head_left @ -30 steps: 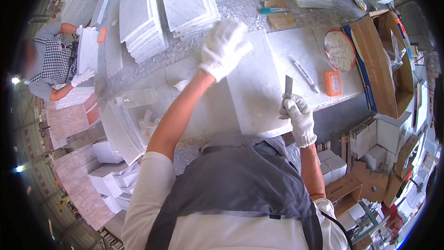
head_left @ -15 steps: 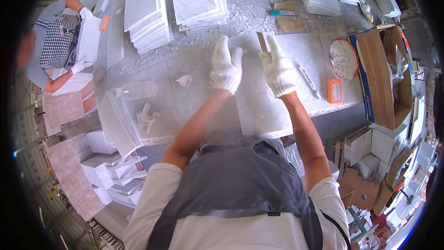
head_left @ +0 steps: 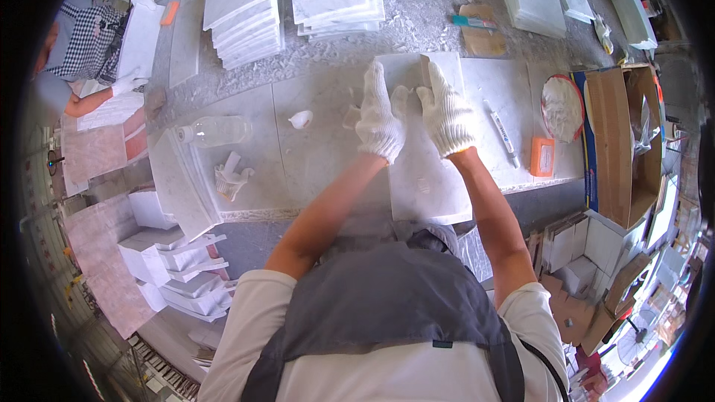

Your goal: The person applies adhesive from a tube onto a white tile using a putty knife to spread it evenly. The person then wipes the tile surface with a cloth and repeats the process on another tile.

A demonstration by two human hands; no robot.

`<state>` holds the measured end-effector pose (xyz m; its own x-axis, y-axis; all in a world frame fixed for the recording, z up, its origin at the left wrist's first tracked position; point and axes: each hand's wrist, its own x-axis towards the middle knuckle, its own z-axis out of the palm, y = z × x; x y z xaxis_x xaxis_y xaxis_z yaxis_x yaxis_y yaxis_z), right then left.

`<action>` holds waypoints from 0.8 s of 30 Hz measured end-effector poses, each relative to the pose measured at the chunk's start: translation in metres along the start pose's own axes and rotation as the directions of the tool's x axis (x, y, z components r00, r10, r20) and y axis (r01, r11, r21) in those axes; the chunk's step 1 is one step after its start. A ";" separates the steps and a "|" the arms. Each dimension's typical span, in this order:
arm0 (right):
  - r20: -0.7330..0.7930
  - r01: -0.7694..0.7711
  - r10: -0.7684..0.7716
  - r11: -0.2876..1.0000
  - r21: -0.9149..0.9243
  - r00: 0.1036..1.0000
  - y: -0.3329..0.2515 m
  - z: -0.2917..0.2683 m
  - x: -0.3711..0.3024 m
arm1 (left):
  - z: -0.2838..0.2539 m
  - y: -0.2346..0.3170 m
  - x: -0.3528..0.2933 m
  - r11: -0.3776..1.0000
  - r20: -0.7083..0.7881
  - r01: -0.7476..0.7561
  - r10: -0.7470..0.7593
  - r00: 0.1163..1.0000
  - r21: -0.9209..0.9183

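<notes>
A white marble tile [head_left: 432,186] lies on the stone workbench [head_left: 298,156] in front of me, its near end hanging over the bench edge. Both my hands wear white knit gloves. My left hand [head_left: 380,123] lies flat on the tile's left side, fingers spread, holding nothing. My right hand [head_left: 447,115] sits beside it on the tile's far half and grips a small flat-bladed scraper [head_left: 425,67], whose blade shows just past the fingertips at the tile's far edge.
On the bench lie a clear plastic bottle [head_left: 216,132], a crumpled glove [head_left: 231,179], a marker pen [head_left: 503,134], an orange box [head_left: 542,156] and a dish of white powder [head_left: 562,108]. Tile stacks [head_left: 242,7] stand behind. An open carton [head_left: 618,141] is right. Another person [head_left: 89,45] works far left.
My right hand carried the scraper from the tile's near right edge up to its far end. My left hand drew back from the far edge and settled flat beside it.
</notes>
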<state>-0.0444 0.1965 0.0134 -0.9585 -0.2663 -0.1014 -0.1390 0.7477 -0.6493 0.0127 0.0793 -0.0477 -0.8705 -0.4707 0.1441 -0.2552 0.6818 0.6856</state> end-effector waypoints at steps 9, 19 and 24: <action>-0.031 0.081 -0.082 0.997 -0.009 0.996 0.004 0.015 0.010 | 0.004 -0.002 -0.003 0.998 -0.036 -0.051 0.050 0.998 -0.026; 0.013 0.049 -0.049 0.999 0.015 0.999 -0.007 0.016 0.015 | 0.011 -0.019 -0.003 0.975 0.173 -0.092 0.056 0.983 0.203; -0.076 0.149 -0.146 0.988 0.046 0.986 -0.004 0.012 0.010 | 0.006 -0.016 0.000 0.971 0.098 -0.137 0.120 0.988 0.195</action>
<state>-0.0504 0.1839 0.0056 -0.9442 -0.3254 0.0516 -0.2689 0.6705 -0.6915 0.0142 0.0716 -0.0633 -0.9317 -0.3287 0.1548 -0.2107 0.8360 0.5067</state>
